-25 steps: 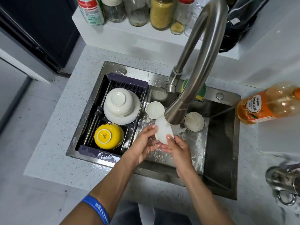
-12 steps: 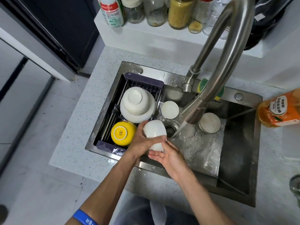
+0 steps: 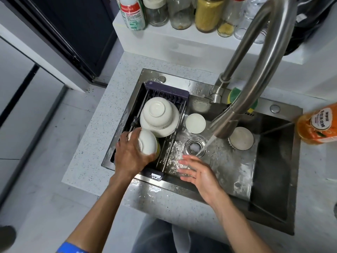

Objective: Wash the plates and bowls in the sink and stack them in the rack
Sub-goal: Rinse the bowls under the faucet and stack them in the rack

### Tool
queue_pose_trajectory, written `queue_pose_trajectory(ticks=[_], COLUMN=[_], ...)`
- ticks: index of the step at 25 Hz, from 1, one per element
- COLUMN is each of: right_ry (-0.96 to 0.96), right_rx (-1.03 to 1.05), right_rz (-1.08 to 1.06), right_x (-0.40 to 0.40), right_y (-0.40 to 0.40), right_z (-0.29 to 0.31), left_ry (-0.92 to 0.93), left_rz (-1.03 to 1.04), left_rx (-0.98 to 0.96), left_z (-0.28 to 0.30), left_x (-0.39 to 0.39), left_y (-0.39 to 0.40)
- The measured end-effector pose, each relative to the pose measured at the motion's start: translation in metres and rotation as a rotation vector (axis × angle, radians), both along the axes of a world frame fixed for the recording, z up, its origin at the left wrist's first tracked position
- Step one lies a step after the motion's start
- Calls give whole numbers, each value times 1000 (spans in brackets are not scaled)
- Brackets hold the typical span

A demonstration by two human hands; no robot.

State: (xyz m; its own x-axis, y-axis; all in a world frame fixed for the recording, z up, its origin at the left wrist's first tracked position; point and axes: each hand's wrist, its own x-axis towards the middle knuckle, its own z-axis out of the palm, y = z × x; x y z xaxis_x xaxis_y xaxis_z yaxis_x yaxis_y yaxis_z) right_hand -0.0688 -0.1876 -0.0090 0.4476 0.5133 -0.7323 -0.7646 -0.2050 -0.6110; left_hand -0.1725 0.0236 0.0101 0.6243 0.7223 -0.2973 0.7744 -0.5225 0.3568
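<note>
My left hand (image 3: 130,154) grips a white bowl (image 3: 148,142), upside down, over the near end of the dark rack (image 3: 168,92). The bowl covers a yellow bowl (image 3: 158,149), of which only a sliver shows. Farther back in the rack an inverted white bowl (image 3: 157,111) sits on a white plate (image 3: 168,129). My right hand (image 3: 197,172) hovers open above the wet sink floor (image 3: 228,165), holding nothing. Two small white dishes lie in the sink: one (image 3: 195,123) beside the rack, one (image 3: 241,138) partly behind the faucet.
The steel faucet (image 3: 255,70) arches over the sink, and water runs from it into the drain (image 3: 194,147). A green-yellow sponge (image 3: 235,95) lies behind it. Jars (image 3: 207,13) line the back shelf. An orange bottle (image 3: 319,125) lies at the right.
My left hand has carried the white bowl left from under the water to the rack, over the yellow bowl. My right hand has let go of it and opened.
</note>
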Motion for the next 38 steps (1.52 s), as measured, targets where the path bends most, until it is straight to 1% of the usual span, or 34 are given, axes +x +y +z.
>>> queue_pose_trajectory(ticks=[2,7,10,13,16,17,18,20,21,22,24,26,28,32,35,37,38], right_ry=[10,2,-6,-2,15,18,18,17,13,11,9,17,24,41,38,40,44], right_rx=[-60,-124,-140,-152,-165,-168,-173,-182,-184,-186,-184,-187,-188,-189,-180,-169,-164], right_rz=[-6,16,9,-2,-14,-18,-20,-18,-21,-28,-45,-73,-89,-111,-105,-98,-97], right_x=[-4,-7,-4,-4,-5,-5,-6,-5,-4,-3,-1,0,1,-2,-2,-4,-5], right_y=[-8,-19,-22,-24,-23,-23,-23,-23,-24,-25,-29,-33,-38,-43,-40,-36,-33], right_z=[-7,-17,-19,-24,-25,-25,-25,-22,-22,-22,-23,-22,-24,-28,-30,-31,-32], left_ry=[76,165,150,155,218,175,80,-114,-147,-129,2,120,133,80,-99,-213,-234], left_rz=[-35,-114,-120,-136,-101,-75,-49,-20,-28,-56,-122,-140,-136,-140,-127,-95,-76], left_rx=[-14,8,-16,-27,-104,-114,-89,35,79,98,77,40,63,137,152,146,137], left_z=[-18,-47,-59,-63,-51,-44,-36,-20,-15,-12,-11,-18,-24,-21,-1,12,16], left_x=[0,8,1,-2,6,11,18,45,64,85,120,138,140,137,120,90,71], left_y=[2,3,7,11,8,7,6,11,16,20,24,26,29,33,39,42,41])
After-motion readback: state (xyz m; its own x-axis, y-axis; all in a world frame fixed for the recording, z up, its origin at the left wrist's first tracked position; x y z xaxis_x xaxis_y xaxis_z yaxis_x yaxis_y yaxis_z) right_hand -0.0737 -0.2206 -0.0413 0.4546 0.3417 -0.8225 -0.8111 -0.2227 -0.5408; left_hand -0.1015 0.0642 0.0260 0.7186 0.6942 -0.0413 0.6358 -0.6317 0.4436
